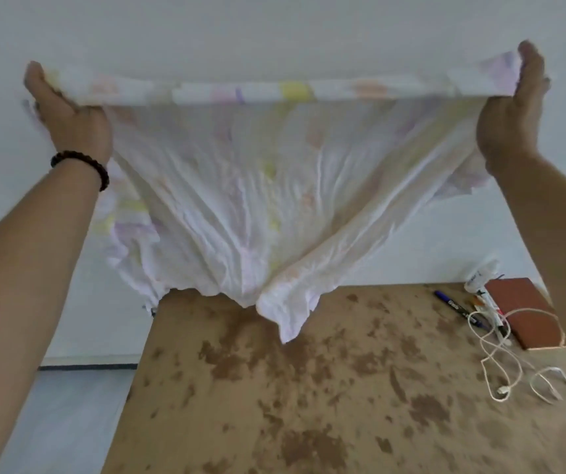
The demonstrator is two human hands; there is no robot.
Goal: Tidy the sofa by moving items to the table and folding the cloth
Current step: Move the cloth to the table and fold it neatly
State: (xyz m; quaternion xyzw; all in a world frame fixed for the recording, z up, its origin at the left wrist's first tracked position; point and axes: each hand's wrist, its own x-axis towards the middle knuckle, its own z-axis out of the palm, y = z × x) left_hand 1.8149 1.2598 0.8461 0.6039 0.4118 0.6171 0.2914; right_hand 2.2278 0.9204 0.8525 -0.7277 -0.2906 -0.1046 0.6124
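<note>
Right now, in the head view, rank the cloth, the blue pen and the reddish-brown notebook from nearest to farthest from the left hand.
1. cloth: top edge gripped by the left hand.
2. blue pen: on the table, towards the right.
3. reddish-brown notebook: just right of the pen.

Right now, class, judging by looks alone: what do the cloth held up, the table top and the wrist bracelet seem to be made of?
The cloth looks like thin woven cotton, matt: it drapes softly and creases finely. The table top is matt, mottled brown, perhaps laminate or stone-look board; unclear. The bracelet shows dark round beads, possibly wood.
</note>
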